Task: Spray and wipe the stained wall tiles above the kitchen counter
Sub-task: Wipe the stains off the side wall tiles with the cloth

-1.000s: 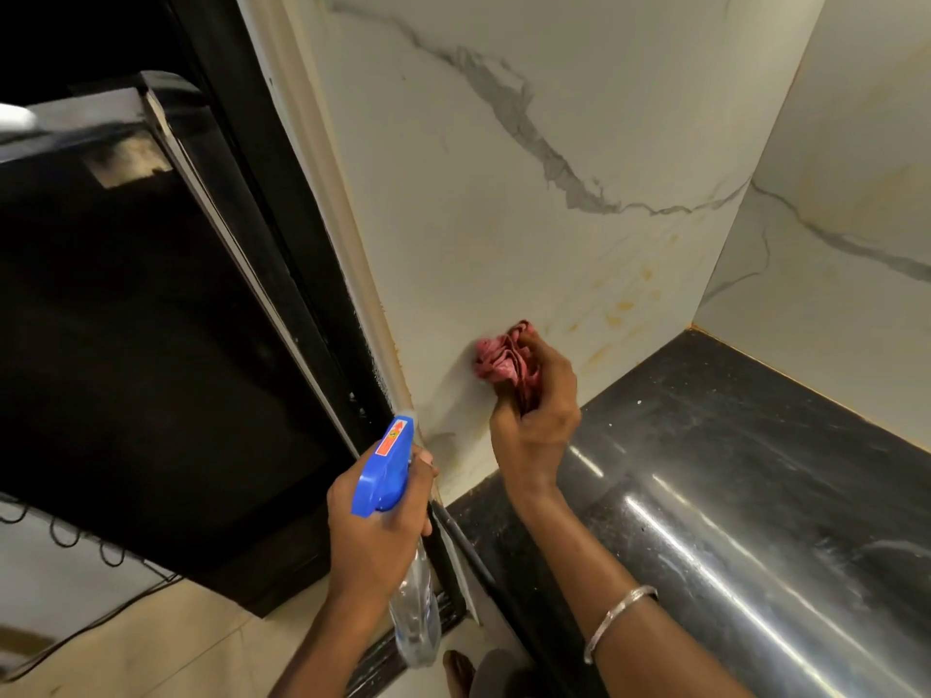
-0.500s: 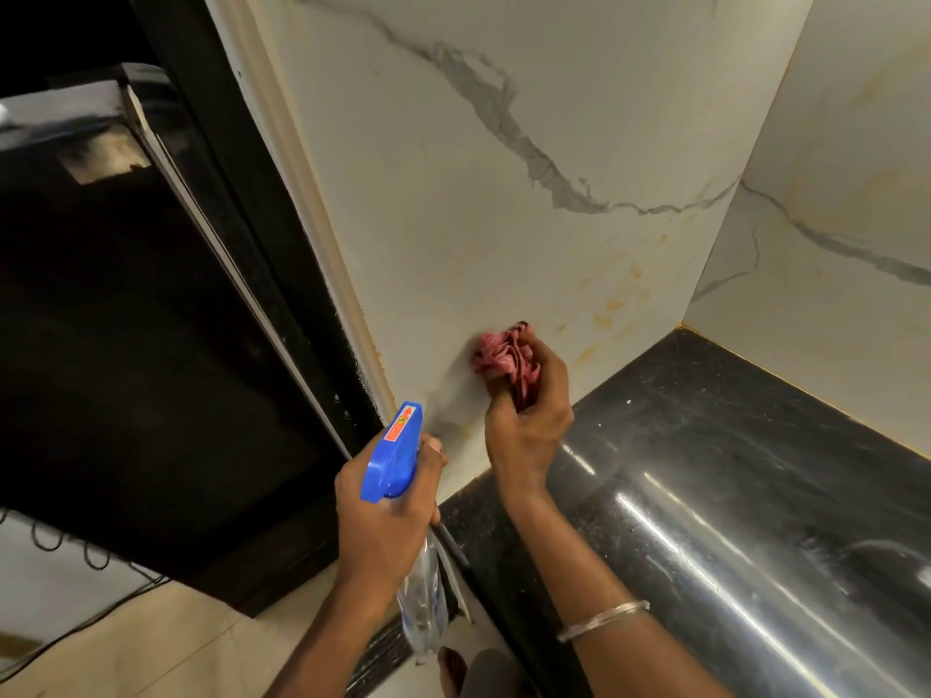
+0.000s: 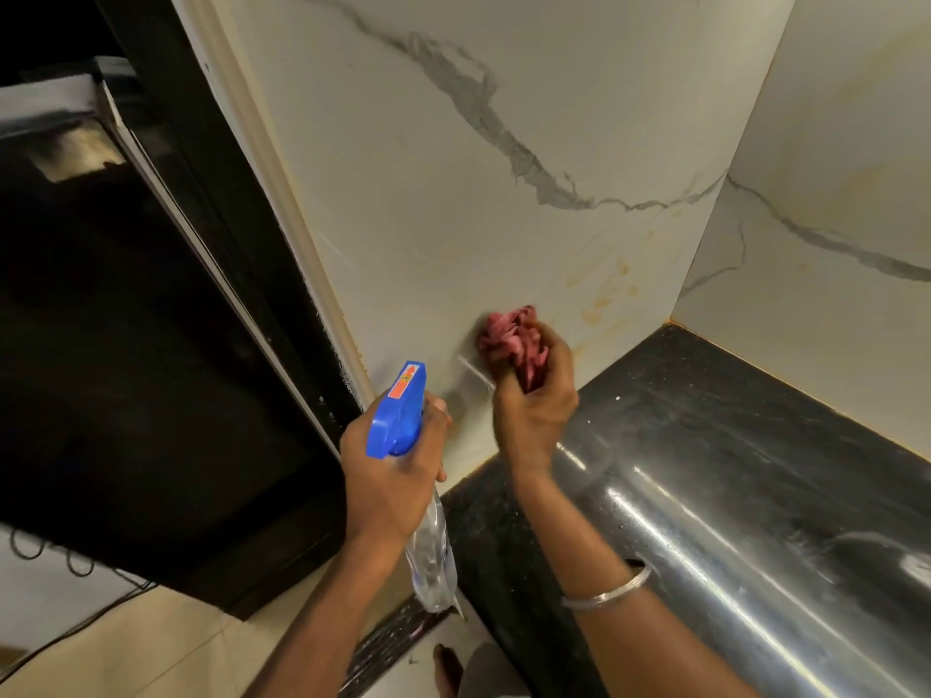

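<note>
Seen from the head camera, the person's left hand (image 3: 390, 476) is gripping a spray bottle (image 3: 398, 413) just below its blue head. The fingers (image 3: 437, 409) are curling round the neck with one fingertip lying at the front, though whether it is squeezing cannot be told. The blue head is pointing up toward the wall tile (image 3: 428, 193), and the clear body of the bottle is hanging down below the fist, by the left end of the counter (image 3: 730, 445). The right hand (image 3: 536, 415) is holding a bunched red cloth (image 3: 509, 340), its fingers (image 3: 558, 355) curling tight round the wad. It is pressing the cloth against the lower part of the pale, grey-veined tile, just above the black counter. The hand and the cloth are looking slightly blurred. Yellow-orange stains (image 3: 604, 294) are showing on the tile just right of the cloth and a little above it, running toward the corner where a side tile (image 3: 831, 219) is meeting the first. A short bright streak (image 3: 473, 372) is showing on the tile just left of the cloth, between it and the bottle's head. A thin metal bracelet (image 3: 609, 591) is sitting on the right forearm. The counter is glossy and is reflecting long bands of light. Left of the tile a dark panel (image 3: 126, 370) is filling that side, with a black cable (image 3: 75, 564) trailing below it above the pale floor (image 3: 151, 647).
</note>
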